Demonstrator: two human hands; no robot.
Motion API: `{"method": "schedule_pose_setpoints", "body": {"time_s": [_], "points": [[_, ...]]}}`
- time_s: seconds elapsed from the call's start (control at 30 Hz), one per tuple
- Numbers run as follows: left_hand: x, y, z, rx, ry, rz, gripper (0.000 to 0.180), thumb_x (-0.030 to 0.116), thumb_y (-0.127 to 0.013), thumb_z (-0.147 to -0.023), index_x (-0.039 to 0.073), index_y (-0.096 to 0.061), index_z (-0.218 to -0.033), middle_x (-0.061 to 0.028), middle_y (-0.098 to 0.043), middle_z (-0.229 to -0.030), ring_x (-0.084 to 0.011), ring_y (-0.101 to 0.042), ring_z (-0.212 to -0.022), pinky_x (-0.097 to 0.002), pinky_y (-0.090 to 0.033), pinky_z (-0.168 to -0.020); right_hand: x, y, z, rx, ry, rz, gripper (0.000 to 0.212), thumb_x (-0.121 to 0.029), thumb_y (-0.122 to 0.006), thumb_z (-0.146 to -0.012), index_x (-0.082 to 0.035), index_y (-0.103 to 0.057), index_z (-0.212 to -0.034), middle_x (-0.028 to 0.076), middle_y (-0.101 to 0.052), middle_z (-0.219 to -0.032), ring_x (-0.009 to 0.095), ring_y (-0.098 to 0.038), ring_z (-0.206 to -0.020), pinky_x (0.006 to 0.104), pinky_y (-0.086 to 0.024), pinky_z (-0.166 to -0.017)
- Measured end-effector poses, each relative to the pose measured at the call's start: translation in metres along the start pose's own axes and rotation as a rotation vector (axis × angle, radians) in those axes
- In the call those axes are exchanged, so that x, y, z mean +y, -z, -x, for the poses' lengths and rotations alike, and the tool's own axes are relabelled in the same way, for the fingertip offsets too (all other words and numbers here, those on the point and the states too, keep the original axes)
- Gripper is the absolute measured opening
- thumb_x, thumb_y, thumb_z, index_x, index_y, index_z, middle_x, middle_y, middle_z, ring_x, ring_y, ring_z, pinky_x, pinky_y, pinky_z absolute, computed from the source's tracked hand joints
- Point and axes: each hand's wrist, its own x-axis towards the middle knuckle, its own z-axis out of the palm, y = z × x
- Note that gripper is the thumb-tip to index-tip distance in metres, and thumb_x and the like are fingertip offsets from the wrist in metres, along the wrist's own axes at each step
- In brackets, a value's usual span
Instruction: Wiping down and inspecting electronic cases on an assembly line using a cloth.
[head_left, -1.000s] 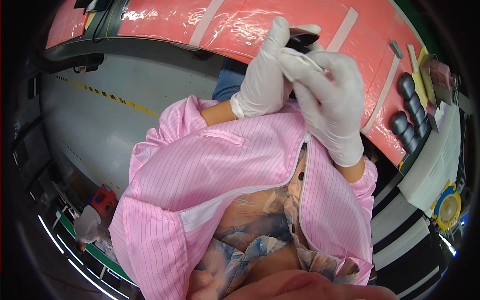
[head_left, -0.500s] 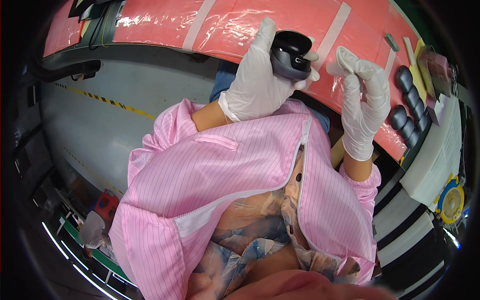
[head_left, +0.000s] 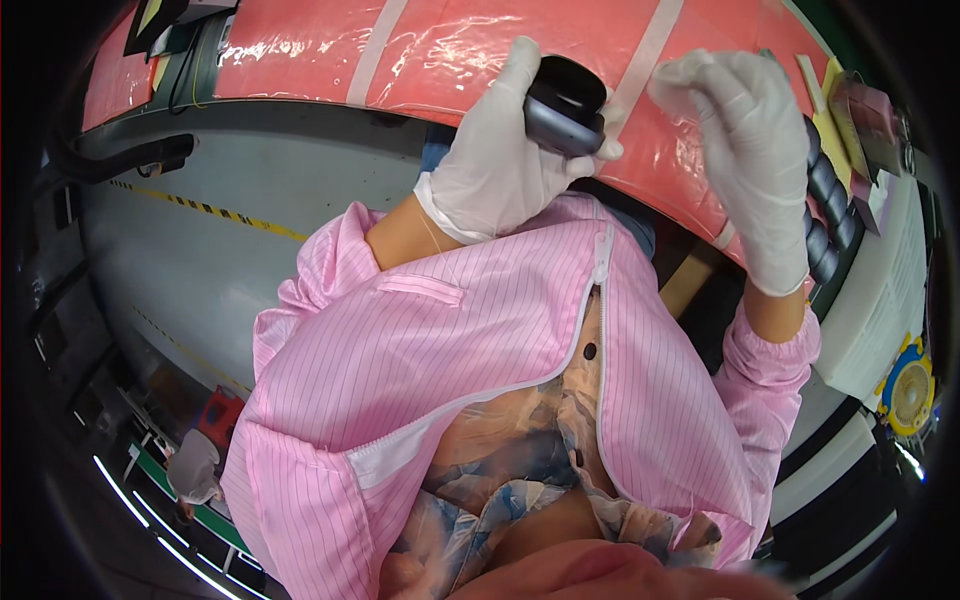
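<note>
Held in my left hand (head_left: 497, 160) is a small rounded dark grey case (head_left: 562, 125), shaped like an earbud charging case, its glossy black lid raised. My gloved fingers wrap around its far side and the thumb points up at its left. To the right of it, apart from the case, my right hand (head_left: 745, 150) hovers over the red table, also in a white glove. Its fingers are bent and pinched together at the tips; whether a thin white piece lies between them I cannot make out.
Several similar dark rounded cases (head_left: 828, 195) stand in rows beyond my right hand, partly covered by it. A red plastic-covered table (head_left: 480, 45) with pale tape strips runs across the top. At the right are a white box-like block (head_left: 880, 290) and a yellow-blue fan (head_left: 907, 390).
My right hand has moved right, nearer the row of cases, and turned its back to view. My left hand has shifted slightly left and tilted the case, hiding more of its inside.
</note>
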Motion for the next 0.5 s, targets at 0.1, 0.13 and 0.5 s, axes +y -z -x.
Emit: {"method": "schedule_pose_setpoints", "body": {"time_s": [0.1,0.13,0.5], "points": [[0.004,0.005,-0.001,-0.014,0.070,0.067,0.067,0.056,-0.025,-0.100,-0.003,-0.052,-0.115,-0.0155,-0.062,-0.100,-0.0250,-0.064,-0.076,-0.0260,-0.051,-0.056,-0.012,0.001,-0.024,0.103,0.267,-0.149,0.027,-0.002,-0.065,-0.067,-0.013,-0.066,-0.091,0.003,-0.062,-0.085,0.024,-0.059,-0.079,0.0356,-0.047,-0.072],[0.003,0.004,0.000,-0.056,0.031,0.031,0.066,0.056,-0.025,-0.100,-0.002,-0.052,-0.114,-0.0160,-0.063,-0.100,-0.0244,-0.064,-0.076,-0.0249,-0.052,-0.055,-0.015,-0.005,-0.029,0.029,0.367,-0.086,0.028,-0.003,-0.066,-0.064,-0.014,-0.066,-0.090,0.003,-0.060,-0.084,0.024,-0.058,-0.077,0.0363,-0.047,-0.070],[0.007,0.003,-0.001,-0.005,0.088,0.058,0.073,0.062,-0.021,-0.097,-0.002,-0.050,-0.114,-0.0244,-0.059,-0.116,-0.0243,-0.060,-0.082,-0.0244,-0.047,-0.055,0.003,-0.005,0.034,-0.195,-0.287,-0.505,0.021,0.003,-0.058,-0.086,-0.003,-0.069,-0.103,0.006,-0.068,-0.095,0.014,-0.058,-0.083,0.0252,-0.045,-0.074]]}}
